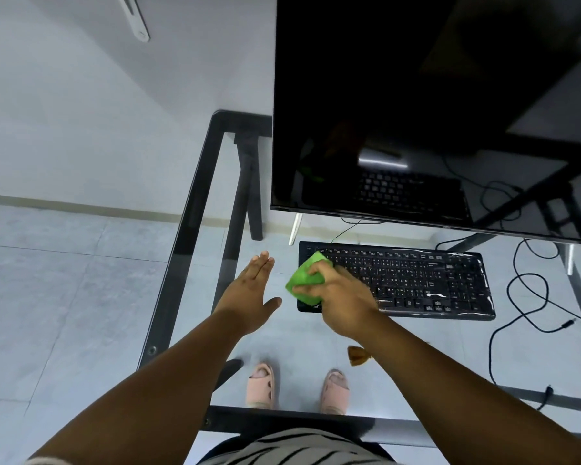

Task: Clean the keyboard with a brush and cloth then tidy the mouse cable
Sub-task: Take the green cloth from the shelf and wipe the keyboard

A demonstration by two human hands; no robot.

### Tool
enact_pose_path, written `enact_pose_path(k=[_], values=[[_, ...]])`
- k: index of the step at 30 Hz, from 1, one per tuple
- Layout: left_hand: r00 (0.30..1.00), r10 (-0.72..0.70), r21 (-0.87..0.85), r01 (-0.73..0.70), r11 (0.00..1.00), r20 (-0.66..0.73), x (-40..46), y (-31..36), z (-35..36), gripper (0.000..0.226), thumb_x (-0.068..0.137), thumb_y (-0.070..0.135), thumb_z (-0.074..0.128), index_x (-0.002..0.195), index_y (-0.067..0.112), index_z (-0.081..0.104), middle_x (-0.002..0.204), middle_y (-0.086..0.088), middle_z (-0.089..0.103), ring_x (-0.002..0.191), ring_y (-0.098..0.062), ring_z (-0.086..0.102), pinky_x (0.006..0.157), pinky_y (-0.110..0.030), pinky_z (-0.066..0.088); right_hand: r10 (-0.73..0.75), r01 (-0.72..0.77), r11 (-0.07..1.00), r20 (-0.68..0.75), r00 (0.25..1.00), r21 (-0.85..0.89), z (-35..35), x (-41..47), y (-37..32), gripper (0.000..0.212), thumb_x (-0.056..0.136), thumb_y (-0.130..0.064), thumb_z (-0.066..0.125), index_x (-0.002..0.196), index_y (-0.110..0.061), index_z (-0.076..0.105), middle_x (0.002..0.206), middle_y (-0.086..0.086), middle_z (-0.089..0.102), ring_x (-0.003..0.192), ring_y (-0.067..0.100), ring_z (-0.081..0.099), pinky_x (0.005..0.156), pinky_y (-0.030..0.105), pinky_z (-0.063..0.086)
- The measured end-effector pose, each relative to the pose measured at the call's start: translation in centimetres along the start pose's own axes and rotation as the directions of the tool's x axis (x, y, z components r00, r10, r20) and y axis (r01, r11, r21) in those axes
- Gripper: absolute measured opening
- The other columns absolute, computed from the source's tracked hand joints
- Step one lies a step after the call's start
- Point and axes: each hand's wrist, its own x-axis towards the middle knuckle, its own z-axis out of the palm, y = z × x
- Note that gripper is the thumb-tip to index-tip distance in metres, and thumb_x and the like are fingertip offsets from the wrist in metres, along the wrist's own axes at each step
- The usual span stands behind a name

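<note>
On the glass desk (195, 209), under the dark monitor (416, 95), the right hand (341, 295) grips a green cloth (305, 278) against the black keyboard's (416, 280) left end; the left hand (249, 290) lies flat, fingers straight, just beside it.

keyboard (416, 280): left end hidden by cloth (304, 278) | brush (358, 355): half-hidden

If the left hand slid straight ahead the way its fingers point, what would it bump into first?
Probably nothing soon. The left hand lies flat and open on the glass desk, fingers aimed away from the person, left of the keyboard. Ahead shows only bare glass up to the desk's far edge, though depth is hard to judge.
</note>
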Motion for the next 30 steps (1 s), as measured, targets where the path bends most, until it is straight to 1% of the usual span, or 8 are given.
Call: enact_pose_path(k=[4, 6, 9, 12, 16, 21, 26, 30], values=[[1.0, -0.003, 0.004, 0.003, 1.0, -0.002, 0.0, 0.0, 0.0, 0.079, 0.096, 0.046, 0.047, 0.155, 0.021, 0.0, 0.161, 0.007, -0.01, 0.148, -0.011, -0.007, 0.116, -0.025, 0.006, -0.097, 0.098, 0.995, 0.055, 0.994, 0.001, 0.7, -2.0, 0.9, 0.062, 0.087, -0.002, 0.048, 0.115, -0.055, 0.063, 0.131, -0.021, 0.04, 0.112, 0.013, 0.041, 0.084, 0.031, 0.048], [1.0, -0.007, 0.012, 0.007, 1.0, 0.001, 0.0, 0.0, 0.0, 0.079, 0.096, 0.046, 0.047, 0.155, 0.021, 0.0, 0.161, 0.007, -0.01, 0.148, -0.011, -0.007, 0.116, -0.026, 0.007, -0.097, 0.097, 0.995, 0.018, 0.995, 0.003, 0.8, -2.5, 1.5, 0.059, 0.086, -0.002, 0.05, 0.111, -0.052, 0.067, 0.128, -0.019, 0.044, 0.11, 0.014, 0.043, 0.084, 0.035, 0.05], [1.0, -0.017, 0.024, 0.017, 1.0, 0.008, 0.0, 0.1, 0.0, 0.079, 0.096, 0.048, 0.046, 0.154, 0.022, -0.001, 0.161, 0.006, -0.011, 0.148, -0.012, -0.007, 0.117, -0.028, 0.008, -0.075, 0.075, 0.997, -0.079, 0.994, -0.013, 1.0, -2.4, 1.4, 0.06, 0.086, -0.005, 0.053, 0.119, -0.053, 0.062, 0.128, -0.011, 0.048, 0.109, 0.021, 0.048, 0.078, 0.037, 0.053], [1.0, -0.018, 0.03, 0.017, 0.999, 0.015, 0.0, 0.2, 0.0, 0.079, 0.096, 0.048, 0.045, 0.154, 0.021, -0.001, 0.161, 0.006, -0.011, 0.148, -0.012, -0.007, 0.118, -0.029, 0.008, -0.059, 0.056, 0.998, -0.076, 0.995, -0.037, 1.1, -2.0, 0.5, 0.062, 0.089, -0.007, 0.051, 0.127, -0.055, 0.055, 0.133, -0.01, 0.044, 0.112, 0.022, 0.046, 0.079, 0.033, 0.051], [1.0, -0.012, 0.02, 0.011, 1.0, 0.017, -0.1, 0.1, -0.2, 0.078, 0.097, 0.046, 0.046, 0.155, 0.021, 0.001, 0.161, 0.006, -0.01, 0.148, -0.012, -0.006, 0.117, -0.028, 0.008, -0.116, 0.114, 0.993, -0.062, 0.991, -0.029, 0.9, -2.4, 1.9, 0.064, 0.085, 0.0, 0.052, 0.116, -0.054, 0.063, 0.128, -0.012, 0.048, 0.109, 0.019, 0.046, 0.079, 0.033, 0.05], [1.0, -0.026, 0.038, 0.026, 0.999, 0.006, -0.1, 0.3, 0.2, 0.075, 0.098, 0.044, 0.045, 0.155, 0.021, 0.001, 0.161, 0.007, -0.01, 0.148, -0.011, -0.006, 0.117, -0.028, 0.006, -0.038, 0.041, 0.999, -0.154, 0.987, 0.02, 1.0, -3.6, 4.3, 0.058, 0.078, 0.007, 0.055, 0.094, -0.046, 0.075, 0.118, -0.014, 0.053, 0.098, 0.016, 0.049, 0.076, 0.038, 0.053], [0.998, -0.038, 0.008, 0.038, 0.999, -0.048, 0.0, 0.7, 0.7, 0.063, 0.101, 0.042, 0.032, 0.155, 0.02, 0.006, 0.161, 0.007, -0.005, 0.148, -0.011, -0.004, 0.12, -0.029, 0.006, -0.014, 0.028, 0.997, -0.199, 0.98, 0.067, 2.4, -3.2, 2.4, 0.062, 0.076, 0.004, 0.056, 0.105, -0.049, 0.071, 0.121, -0.012, 0.051, 0.099, 0.02, 0.048, 0.075, 0.029, 0.049], [0.998, -0.061, 0.018, 0.061, 0.998, -0.024, 0.0, 1.0, 0.4, 0.074, 0.096, 0.057, 0.031, 0.155, 0.02, 0.005, 0.161, 0.007, -0.007, 0.148, -0.01, -0.005, 0.118, -0.032, 0.01, -0.002, 0.011, 0.999, -0.209, 0.978, 0.041, 2.1, -4.0, 4.1, 0.062, 0.074, 0.007, 0.058, 0.096, -0.048, 0.074, 0.118, -0.013, 0.054, 0.097, 0.021, 0.051, 0.073, 0.031, 0.051]])
